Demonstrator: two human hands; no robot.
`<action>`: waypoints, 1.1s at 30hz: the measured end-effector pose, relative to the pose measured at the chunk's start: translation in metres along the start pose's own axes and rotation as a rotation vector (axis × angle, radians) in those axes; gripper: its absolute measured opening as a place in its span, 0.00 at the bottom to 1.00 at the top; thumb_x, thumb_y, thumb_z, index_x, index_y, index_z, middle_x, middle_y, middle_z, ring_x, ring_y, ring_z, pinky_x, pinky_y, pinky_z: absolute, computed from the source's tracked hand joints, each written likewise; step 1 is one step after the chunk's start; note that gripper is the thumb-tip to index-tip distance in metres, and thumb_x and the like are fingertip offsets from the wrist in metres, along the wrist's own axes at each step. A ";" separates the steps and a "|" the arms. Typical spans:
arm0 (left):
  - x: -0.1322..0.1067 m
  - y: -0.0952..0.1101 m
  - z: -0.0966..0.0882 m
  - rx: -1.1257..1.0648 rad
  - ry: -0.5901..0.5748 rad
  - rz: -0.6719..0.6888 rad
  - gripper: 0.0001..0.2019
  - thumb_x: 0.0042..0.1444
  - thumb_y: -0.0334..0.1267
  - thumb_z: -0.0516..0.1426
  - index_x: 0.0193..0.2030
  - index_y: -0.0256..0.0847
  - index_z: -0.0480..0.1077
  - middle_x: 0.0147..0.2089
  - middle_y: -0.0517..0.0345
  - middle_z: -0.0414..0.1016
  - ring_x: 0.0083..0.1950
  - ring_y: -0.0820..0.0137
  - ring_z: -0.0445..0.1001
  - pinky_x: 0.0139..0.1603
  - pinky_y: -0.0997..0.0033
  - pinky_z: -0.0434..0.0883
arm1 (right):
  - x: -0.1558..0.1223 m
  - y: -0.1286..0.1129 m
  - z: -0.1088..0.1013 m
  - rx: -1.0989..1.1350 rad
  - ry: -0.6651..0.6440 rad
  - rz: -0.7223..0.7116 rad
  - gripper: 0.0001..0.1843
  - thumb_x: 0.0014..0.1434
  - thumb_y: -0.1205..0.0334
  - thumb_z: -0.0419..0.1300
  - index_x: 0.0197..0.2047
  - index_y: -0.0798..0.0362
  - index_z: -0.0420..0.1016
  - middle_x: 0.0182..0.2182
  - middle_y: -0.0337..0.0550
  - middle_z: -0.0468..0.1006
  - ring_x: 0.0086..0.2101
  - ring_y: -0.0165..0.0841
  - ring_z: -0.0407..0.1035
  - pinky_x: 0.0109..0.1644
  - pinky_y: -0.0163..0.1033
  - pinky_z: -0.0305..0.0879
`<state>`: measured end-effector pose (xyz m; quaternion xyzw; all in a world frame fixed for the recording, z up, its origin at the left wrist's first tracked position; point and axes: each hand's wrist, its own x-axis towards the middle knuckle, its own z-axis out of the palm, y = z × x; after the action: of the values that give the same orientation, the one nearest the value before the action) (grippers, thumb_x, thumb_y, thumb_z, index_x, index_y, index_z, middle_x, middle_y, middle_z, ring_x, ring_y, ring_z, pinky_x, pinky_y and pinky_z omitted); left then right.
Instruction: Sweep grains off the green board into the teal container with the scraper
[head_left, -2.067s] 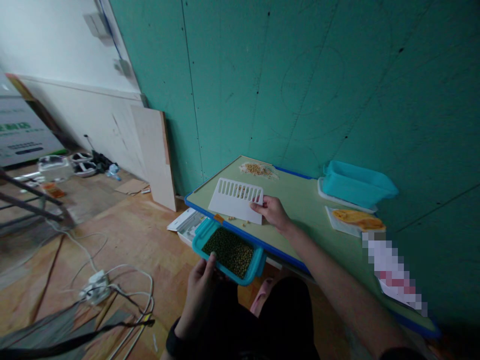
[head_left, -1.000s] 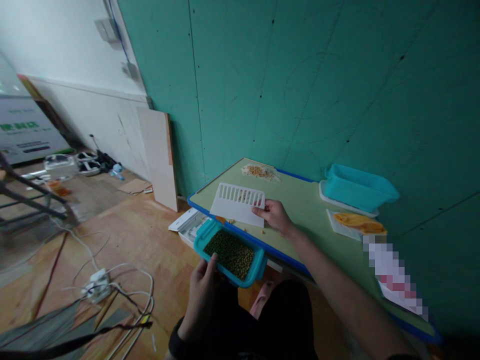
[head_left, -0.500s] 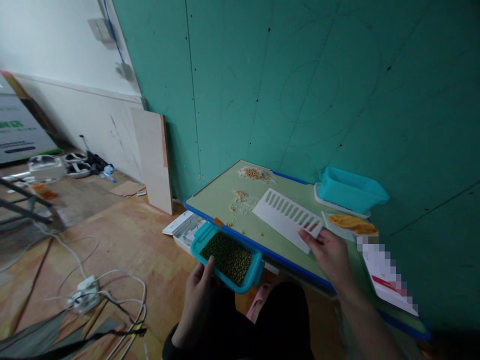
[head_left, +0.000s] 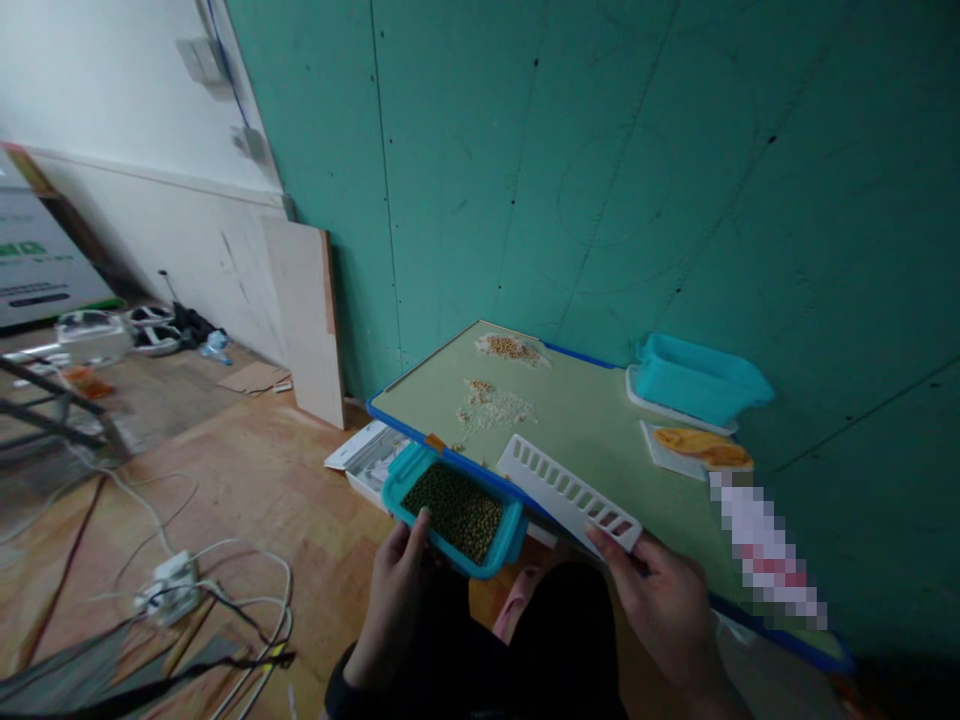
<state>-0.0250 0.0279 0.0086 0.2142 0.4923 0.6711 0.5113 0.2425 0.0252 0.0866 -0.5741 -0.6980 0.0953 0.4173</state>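
My left hand (head_left: 400,570) grips the near edge of a turquoise plastic container (head_left: 512,545), its thumb over the rim. Dark green beans (head_left: 439,495) fill one side of it and yellowish beans (head_left: 478,528) the other. My right hand (head_left: 660,590) is closed on one end of a white slotted plastic strip (head_left: 551,500), which slants over the table's front edge just right of the container. On the table lie a scatter of white grains (head_left: 499,410), with a few tan beans (head_left: 478,388) beside them, and a pile of tan beans (head_left: 510,347) farther back.
The pale green table (head_left: 577,395) has a blue edge and stands against a green wall. At its back right are an upright turquoise bin (head_left: 701,380) and a folded orange cloth (head_left: 701,448). A power strip (head_left: 176,585) and cables lie on the floor at left.
My right hand has drawn the white slotted strip toward me and down to the table's front edge, nearer the container. My left hand and the container have hardly moved.
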 end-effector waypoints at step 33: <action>0.007 0.017 -0.021 0.054 0.009 0.008 0.17 0.49 0.52 0.66 0.34 0.38 0.76 0.25 0.63 0.75 0.25 0.70 0.70 0.26 0.73 0.66 | 0.053 -0.027 0.058 0.209 -0.043 -0.189 0.10 0.64 0.58 0.58 0.40 0.52 0.79 0.35 0.45 0.84 0.35 0.36 0.80 0.39 0.32 0.72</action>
<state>-0.0520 0.0255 0.0130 0.2268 0.5116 0.6607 0.5002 0.1835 0.0833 0.0914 -0.4571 -0.7440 0.1402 0.4667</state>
